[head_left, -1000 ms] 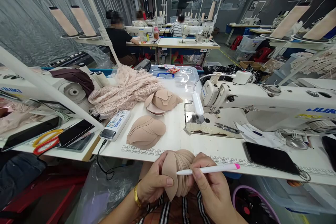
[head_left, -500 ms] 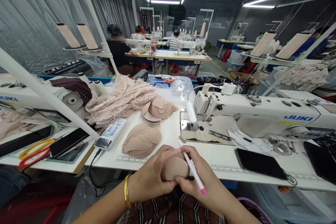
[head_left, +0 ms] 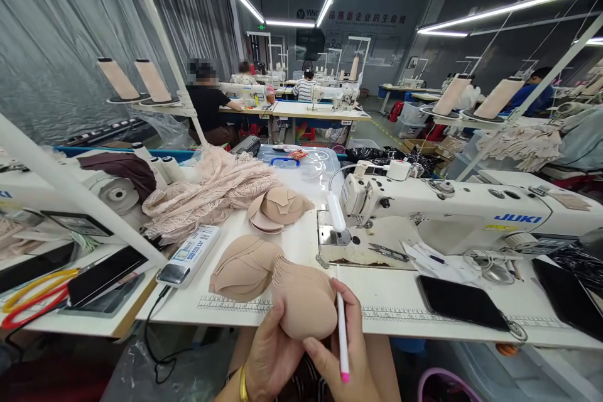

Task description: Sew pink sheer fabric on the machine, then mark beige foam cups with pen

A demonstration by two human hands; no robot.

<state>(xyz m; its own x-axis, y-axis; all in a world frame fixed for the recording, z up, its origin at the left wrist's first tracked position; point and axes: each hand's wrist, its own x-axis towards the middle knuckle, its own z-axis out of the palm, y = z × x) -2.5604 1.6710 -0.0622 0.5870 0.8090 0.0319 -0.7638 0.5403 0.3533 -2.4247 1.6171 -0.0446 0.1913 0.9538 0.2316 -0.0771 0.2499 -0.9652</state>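
A stack of beige fabric bra cup pieces (head_left: pixel 306 301) is held between my two hands at the table's front edge, its layered edges fanned toward the far side. My left hand (head_left: pixel 273 348) grips the stack from its lower left, thumb on top. My right hand (head_left: pixel 346 345) pinches its right side, with a white marker pen (head_left: pixel 343 333) with a pink end lying along the fingers. Just left of the stack lies a pile of similar beige cup pieces (head_left: pixel 245 267), and farther back sits another pile (head_left: pixel 280 207).
A JUKI sewing machine (head_left: pixel 452 207) stands at the right, with thread snips (head_left: pixel 389 252) on its bed. A black phone (head_left: pixel 461 303) lies near the front edge. Lace fabric (head_left: pixel 202 191) and a white power bank (head_left: pixel 191 254) are at the left. Co-workers sit farther back.
Both hands have opened out from around the cup pieces, so the stack now shows fully, tilted and fanned. The pen stays in my right hand. The view has shifted slightly.
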